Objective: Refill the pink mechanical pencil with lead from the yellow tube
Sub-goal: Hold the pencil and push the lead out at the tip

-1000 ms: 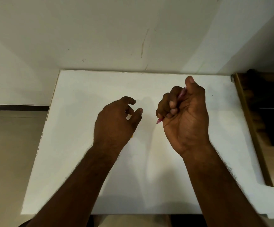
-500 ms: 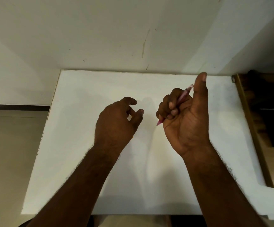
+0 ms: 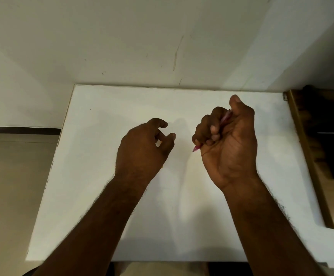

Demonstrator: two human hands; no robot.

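My right hand point(image 3: 230, 144) is a fist around the pink mechanical pencil point(image 3: 225, 118). The pencil slants, its pointed tip point(image 3: 194, 150) sticking out below the little finger toward the lower left. My thumb lies over its upper end. My left hand point(image 3: 142, 148) hovers beside it, back up, with the fingers curled and thumb and forefinger slightly apart. Only thin slivers of the yellow tube point(image 3: 162, 142) show, between the fingers and under the palm's edge; the rest is hidden. Both hands are over the white table point(image 3: 94, 176).
A pale wall stands right behind the table's far edge. On the right, a brown wooden frame point(image 3: 305, 156) with dark metal parts borders the table. Beige floor lies to the left of the table.
Half a second ago my right thumb was raised, baring the pencil's upper end; it is now back down over that end. The left hand has barely moved.
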